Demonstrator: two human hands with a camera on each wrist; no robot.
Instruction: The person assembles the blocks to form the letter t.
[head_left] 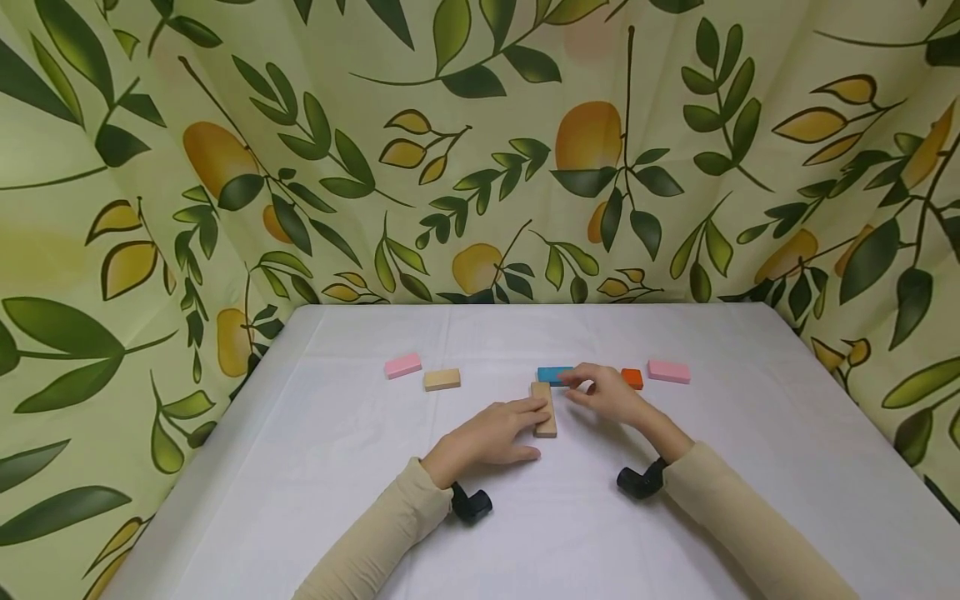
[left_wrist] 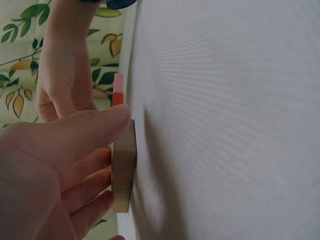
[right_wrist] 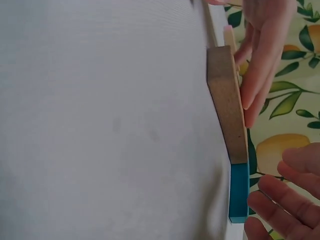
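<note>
A plain wooden block (head_left: 548,427) lies lengthwise away from me on the white table. My left hand (head_left: 497,432) rests its fingertips on top of it, with the thumb held apart at its near side. At the block's far end a blue block (head_left: 552,374) lies crosswise, and the two form a corner. My right hand (head_left: 611,395) is over the right end of the blue block, its loosely bent fingers (right_wrist: 270,207) right at that block's top face. Part of the blue block is hidden behind those fingers in the head view.
To the right lie an orange-red block (head_left: 632,379) and a pink block (head_left: 669,372). Another pink block (head_left: 402,365) and a second plain wooden block (head_left: 442,380) are at the left. A leaf-patterned curtain (head_left: 517,167) hangs behind the white table (head_left: 300,467).
</note>
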